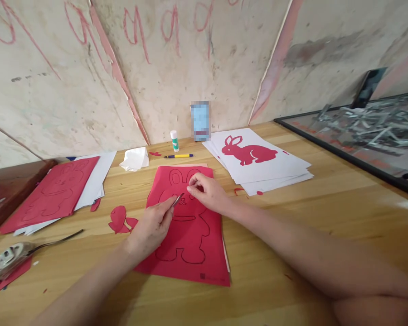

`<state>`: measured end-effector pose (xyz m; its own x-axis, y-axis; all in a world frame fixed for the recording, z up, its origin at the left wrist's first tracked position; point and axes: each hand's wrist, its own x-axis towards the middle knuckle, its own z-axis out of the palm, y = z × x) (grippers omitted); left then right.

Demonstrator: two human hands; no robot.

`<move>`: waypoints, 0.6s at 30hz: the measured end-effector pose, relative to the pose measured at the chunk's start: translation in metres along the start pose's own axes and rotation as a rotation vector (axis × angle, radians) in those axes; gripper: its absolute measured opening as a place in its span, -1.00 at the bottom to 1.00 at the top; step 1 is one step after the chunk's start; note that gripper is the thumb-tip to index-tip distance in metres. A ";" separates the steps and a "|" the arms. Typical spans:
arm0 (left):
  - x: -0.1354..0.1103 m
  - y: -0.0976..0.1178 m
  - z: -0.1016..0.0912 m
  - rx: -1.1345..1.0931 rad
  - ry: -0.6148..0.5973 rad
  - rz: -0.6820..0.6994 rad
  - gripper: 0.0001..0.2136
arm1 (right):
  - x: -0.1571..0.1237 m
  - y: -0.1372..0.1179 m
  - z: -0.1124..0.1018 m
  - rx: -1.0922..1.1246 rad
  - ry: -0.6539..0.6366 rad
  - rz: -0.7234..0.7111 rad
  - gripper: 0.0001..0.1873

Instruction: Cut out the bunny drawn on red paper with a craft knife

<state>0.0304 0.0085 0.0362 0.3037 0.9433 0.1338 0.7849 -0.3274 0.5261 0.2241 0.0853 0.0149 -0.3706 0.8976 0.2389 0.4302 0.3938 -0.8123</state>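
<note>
A red paper sheet (190, 240) with a rabbit drawn on it in black outline lies on top of other sheets in front of me. My left hand (158, 222) rests over its left side, closed around a slim, pointed metal tool (177, 199) whose tip is near the rabbit's face. Most of that tool is hidden in the fingers, so its kind is unclear. Over the right of the rabbit's head, my right hand (209, 192) is closed in a pinch. Anything between its thumb and finger is too small to make out.
White sheets bearing a red rabbit cutout (251, 151) lie back right. A glue stick (174, 141), pen (178, 156), crumpled tissue (134, 159) and propped phone (200, 121) line the wall side. Red scraps (119, 219), a tape measure (10, 260) and another outlined red sheet (54, 192) are left.
</note>
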 end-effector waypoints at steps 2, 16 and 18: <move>0.003 -0.003 -0.001 0.088 -0.030 -0.018 -0.63 | 0.004 0.009 0.004 -0.086 0.036 -0.052 -0.92; 0.010 0.008 -0.007 0.458 -0.206 -0.110 -0.75 | 0.000 0.010 0.013 -0.471 -0.099 -0.186 -0.83; 0.013 0.009 -0.006 0.467 -0.203 -0.105 -0.75 | -0.001 0.010 0.013 -0.495 -0.109 -0.185 -0.83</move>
<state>0.0388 0.0180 0.0476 0.2726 0.9579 -0.0896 0.9601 -0.2647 0.0906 0.2175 0.0859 -0.0004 -0.5488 0.7890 0.2762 0.6766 0.6133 -0.4075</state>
